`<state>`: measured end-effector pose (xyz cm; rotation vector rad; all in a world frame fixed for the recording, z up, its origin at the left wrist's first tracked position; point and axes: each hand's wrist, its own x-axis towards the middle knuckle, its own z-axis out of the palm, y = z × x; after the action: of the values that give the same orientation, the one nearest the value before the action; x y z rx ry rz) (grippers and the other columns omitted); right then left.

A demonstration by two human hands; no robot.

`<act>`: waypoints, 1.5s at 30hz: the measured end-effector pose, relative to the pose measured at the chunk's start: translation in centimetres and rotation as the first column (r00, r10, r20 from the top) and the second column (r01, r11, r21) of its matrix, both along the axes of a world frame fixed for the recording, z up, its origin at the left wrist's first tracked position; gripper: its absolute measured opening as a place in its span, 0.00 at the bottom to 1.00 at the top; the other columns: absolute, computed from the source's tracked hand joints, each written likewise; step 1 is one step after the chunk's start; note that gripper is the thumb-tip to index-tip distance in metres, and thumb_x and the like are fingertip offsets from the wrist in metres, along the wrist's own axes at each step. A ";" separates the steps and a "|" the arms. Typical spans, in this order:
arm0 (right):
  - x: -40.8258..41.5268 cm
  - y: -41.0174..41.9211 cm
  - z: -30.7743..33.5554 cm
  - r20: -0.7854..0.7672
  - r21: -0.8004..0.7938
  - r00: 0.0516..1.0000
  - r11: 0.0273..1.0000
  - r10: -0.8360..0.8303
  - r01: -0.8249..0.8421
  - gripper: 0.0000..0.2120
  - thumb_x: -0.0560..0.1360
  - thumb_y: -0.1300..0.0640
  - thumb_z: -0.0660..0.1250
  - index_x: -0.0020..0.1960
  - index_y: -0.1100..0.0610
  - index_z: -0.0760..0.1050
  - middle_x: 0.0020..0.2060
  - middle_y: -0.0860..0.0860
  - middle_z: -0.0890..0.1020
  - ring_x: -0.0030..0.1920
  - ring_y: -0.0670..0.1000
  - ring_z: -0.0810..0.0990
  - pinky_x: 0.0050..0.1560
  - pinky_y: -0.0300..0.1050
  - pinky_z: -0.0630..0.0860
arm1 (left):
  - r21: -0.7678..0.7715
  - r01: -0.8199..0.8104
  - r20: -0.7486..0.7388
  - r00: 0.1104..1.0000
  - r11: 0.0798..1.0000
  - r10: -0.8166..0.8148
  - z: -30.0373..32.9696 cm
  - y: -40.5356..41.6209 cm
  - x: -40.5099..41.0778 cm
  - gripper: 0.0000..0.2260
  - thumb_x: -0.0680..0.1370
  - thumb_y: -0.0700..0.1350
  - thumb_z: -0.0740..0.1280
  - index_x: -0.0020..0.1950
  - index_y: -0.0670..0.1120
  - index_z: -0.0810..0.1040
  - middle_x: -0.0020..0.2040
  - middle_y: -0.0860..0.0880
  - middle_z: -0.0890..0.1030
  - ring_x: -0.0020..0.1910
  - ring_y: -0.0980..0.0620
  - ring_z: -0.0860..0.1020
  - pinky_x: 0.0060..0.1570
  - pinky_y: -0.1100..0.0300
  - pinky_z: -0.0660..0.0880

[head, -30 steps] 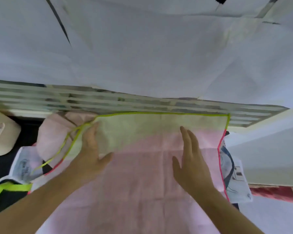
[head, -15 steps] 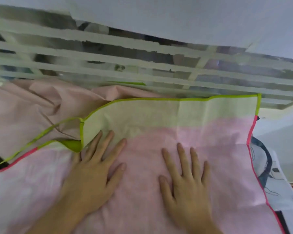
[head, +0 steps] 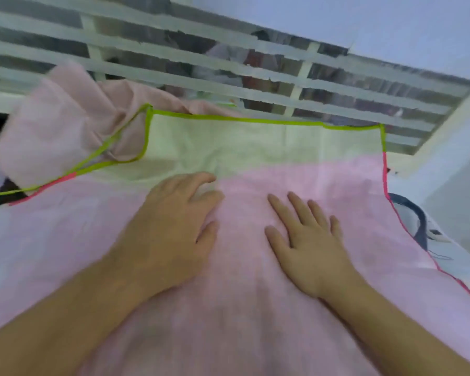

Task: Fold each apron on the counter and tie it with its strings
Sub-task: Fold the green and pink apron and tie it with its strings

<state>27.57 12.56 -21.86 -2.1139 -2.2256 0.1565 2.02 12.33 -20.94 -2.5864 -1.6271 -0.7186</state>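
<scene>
A pink apron with a pale green top band and lime-green edging lies spread flat across the counter. Its thin green strings trail off to the left. My left hand lies palm down on the cloth near the middle, fingers slightly bent at the tips. My right hand presses flat beside it with fingers spread. Both hands hold nothing.
A crumpled pink cloth is bunched at the back left. A white printed apron pokes out from under the right edge. A slatted white rail runs along the back, and a white wall stands at the right.
Both hands have slid along the apron, smoothing it, and lie close together at its middle. The view has dropped closer to the cloth.
</scene>
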 end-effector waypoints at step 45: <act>18.7 -30.3 0.2 -0.876 -0.145 0.295 0.793 -0.381 0.592 0.11 0.76 0.64 0.73 0.58 0.62 0.78 0.43 0.59 0.85 0.42 0.60 0.85 0.45 0.59 0.83 | -0.639 -0.012 0.759 0.151 0.769 0.633 -3.3 -30.9 -3.3 0.07 0.83 0.41 0.68 0.50 0.39 0.83 0.43 0.41 0.87 0.39 0.44 0.83 0.38 0.54 0.80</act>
<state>46.24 -17.69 -21.65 -1.8021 -0.8679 0.7447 -1.27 -18.53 -24.24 -1.5574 -2.8849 -2.5091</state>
